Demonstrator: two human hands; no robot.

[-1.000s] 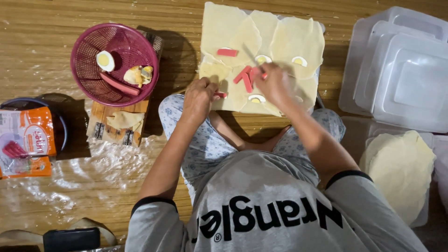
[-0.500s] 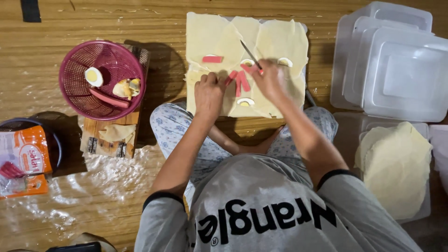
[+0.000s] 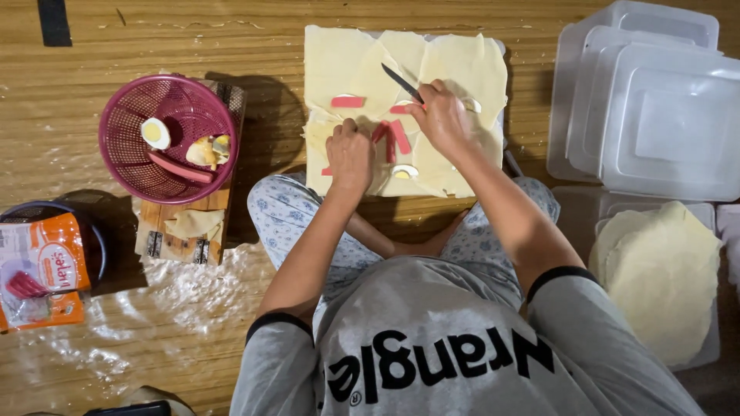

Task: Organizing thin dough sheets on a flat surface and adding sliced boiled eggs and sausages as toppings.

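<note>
- right hand [image 3: 441, 115] closed in a full grip round the handle of a dark-bladed knife [image 3: 401, 82]; blade points up and to the left, away from the body, tip over the pale dough sheets [image 3: 339, 65], likely so the edge can work down toward the pink strips
- left hand [image 3: 349, 154] fisted, knuckles down on the sheets just beside the pink sausage strips [image 3: 395, 139]; cannot tell whether it pinches anything, it seems to pin the sheet flat
- strips lie between the two hands; one more strip [image 3: 347, 102] sits apart, above the left hand; an egg slice [image 3: 404, 171] lies near the lower edge, spaced as if one per portion
- sheets cover a board on the wooden floor [image 3: 193, 38], right in front of the crossed legs, within easy reach
- left: pink basket [image 3: 127, 146] on a wooden block, holding half an egg [image 3: 155, 132] and a sausage, a supply kept off the floor
- further left: orange packet [image 3: 42, 266]
- right: stacked clear plastic tubs [image 3: 655, 100]; below them a pile of round dough [image 3: 663, 277]
</note>
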